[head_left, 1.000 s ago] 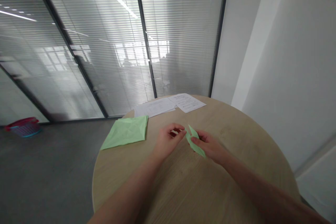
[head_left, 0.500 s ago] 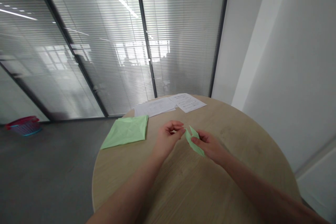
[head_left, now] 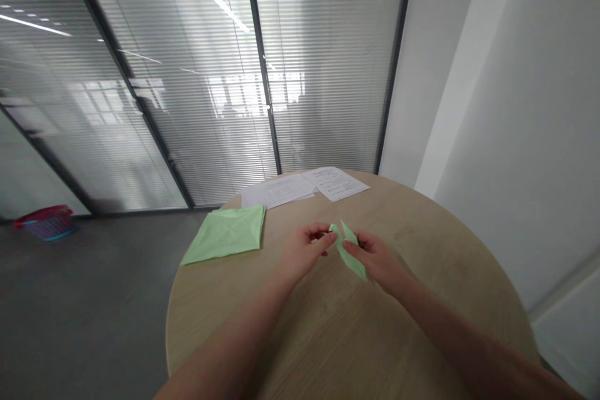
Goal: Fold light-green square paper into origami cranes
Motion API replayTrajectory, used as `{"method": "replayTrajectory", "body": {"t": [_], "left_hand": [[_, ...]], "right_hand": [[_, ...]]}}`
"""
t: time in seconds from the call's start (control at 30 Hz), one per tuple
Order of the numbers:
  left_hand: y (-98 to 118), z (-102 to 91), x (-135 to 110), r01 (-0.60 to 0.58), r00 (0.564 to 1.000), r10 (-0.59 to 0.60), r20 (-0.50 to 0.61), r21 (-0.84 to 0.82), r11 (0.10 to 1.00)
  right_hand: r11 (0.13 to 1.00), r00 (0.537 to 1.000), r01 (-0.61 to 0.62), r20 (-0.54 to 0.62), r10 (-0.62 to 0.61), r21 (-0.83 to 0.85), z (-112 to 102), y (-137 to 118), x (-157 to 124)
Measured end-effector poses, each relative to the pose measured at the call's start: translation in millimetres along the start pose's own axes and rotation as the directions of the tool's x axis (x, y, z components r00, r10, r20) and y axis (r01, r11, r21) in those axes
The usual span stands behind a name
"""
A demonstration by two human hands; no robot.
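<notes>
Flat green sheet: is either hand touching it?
No: left hand and right hand pinch the folded green paper, apart from the flat green sheet.

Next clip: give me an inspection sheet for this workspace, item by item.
Surface: round wooden table, light grain.
Job's things: folded green paper, narrow and pointed, between both hands.
Clutter: green sheets at the table's left edge; printed white sheets at the far edge.
Grippers: left hand and right hand both pinch the folded green paper.
Cables: nothing seen.
Surroundings: glass partition with blinds; basket on the floor; white wall.
</notes>
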State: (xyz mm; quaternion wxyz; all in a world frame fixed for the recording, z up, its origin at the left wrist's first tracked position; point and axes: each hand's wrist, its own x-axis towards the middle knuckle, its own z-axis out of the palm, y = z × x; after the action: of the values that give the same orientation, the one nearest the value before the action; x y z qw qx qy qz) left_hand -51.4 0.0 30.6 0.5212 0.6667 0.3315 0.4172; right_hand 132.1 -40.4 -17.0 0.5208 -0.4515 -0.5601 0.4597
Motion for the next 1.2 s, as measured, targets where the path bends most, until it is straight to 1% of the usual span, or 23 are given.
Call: {"method": "replayTrajectory", "body": {"t": [0.17, 0.33, 0.47, 0.6, 0.67, 0.77, 0.9, 0.97, 1.1, 1.2], "left_hand": [[-1.3, 3.3, -1.2, 0.005, 0.996, -0.005, -0.093, 0.005, 1.000], [0.4, 3.3, -2.2, 0.021, 0.995, -0.025, -0.094, -0.046, 0.999], [-0.7, 2.2, -0.3, 0.015, 0.992, -0.022, -0.126, -0.059, 0.998], [-2.1, 0.3, 1.2, -0.005, 0.987, -0.005, -0.158, -0.062, 0.998], [-1.9, -0.4, 1.0, -0.024, 0.988, 0.013, -0.157, -0.067, 0.998], [-0.5, -0.8, 0.0, -0.039, 0.991, 0.031, -0.126, -0.067, 0.997], [0.9, -0.1, -0.7, -0.054, 0.993, 0.050, -0.106, -0.038, 0.998], [0.9, 0.8, -0.7, -0.059, 0.992, 0.056, -0.116, -0.023, 0.998], [-1.5, 1.7, -0.2, -0.033, 0.991, 0.027, -0.131, -0.039, 0.999], [-6.2, 1.6, 1.0, -0.003, 0.996, 0.002, -0.093, -0.020, 1.000]], "right_hand": [[0.999, 0.999, -0.042, 0.027, 0.042, -0.002, 5.0, -3.6, -3.8], [0.999, 0.998, -0.019, 0.057, 0.021, -0.034, 4.0, -5.7, -4.8], [1.000, 0.997, -0.018, 0.080, 0.019, -0.015, 2.4, -5.2, -3.3], [0.999, 0.995, -0.025, 0.100, 0.029, -0.046, 1.2, -5.1, -2.4], [0.997, 0.993, -0.034, 0.114, 0.041, -0.067, 0.8, -5.1, -2.4], [0.995, 0.989, -0.045, 0.134, 0.057, -0.093, 0.9, -4.1, -2.3], [0.995, 0.986, -0.037, 0.157, 0.052, -0.095, 1.7, -1.8, -1.9], [0.995, 0.990, -0.030, 0.134, 0.042, -0.091, 1.7, -1.3, -1.5], [0.999, 0.999, -0.014, 0.032, 0.016, -0.044, 0.7, -1.4, 0.9], [1.000, 1.000, 0.007, 0.000, -0.007, 0.012, 0.6, -1.0, 3.3]]}}
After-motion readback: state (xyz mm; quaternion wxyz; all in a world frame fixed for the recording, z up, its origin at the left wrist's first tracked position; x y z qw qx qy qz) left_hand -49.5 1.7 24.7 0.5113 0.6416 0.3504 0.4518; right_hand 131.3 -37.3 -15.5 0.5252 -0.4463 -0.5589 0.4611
